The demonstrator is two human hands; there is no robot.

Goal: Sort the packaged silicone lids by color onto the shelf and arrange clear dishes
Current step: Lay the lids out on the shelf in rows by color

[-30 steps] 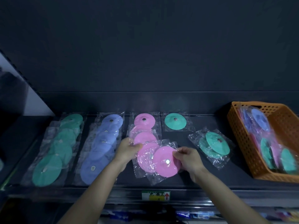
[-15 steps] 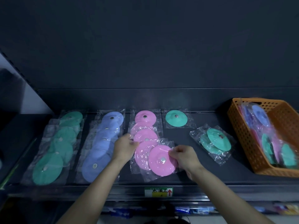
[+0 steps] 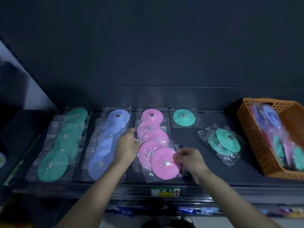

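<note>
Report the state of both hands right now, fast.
Left hand: fingers curled at the wrapper edge of the pink lid row; a grip cannot be told.
Right hand: pinches the front pink lid packet.

A dim, dark back panel (image 3: 148, 46) is seen behind the black shelf (image 3: 185, 137); a green-yellow label (image 3: 165, 192) is fixed to its front edge.

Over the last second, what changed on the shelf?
The front pink lid packet slid slightly left, into line with the pink row, the right hand pinching its right edge throughout. The left hand stayed at the row's left side. The green row, blue row, loose green packets and orange basket are unchanged.
</note>
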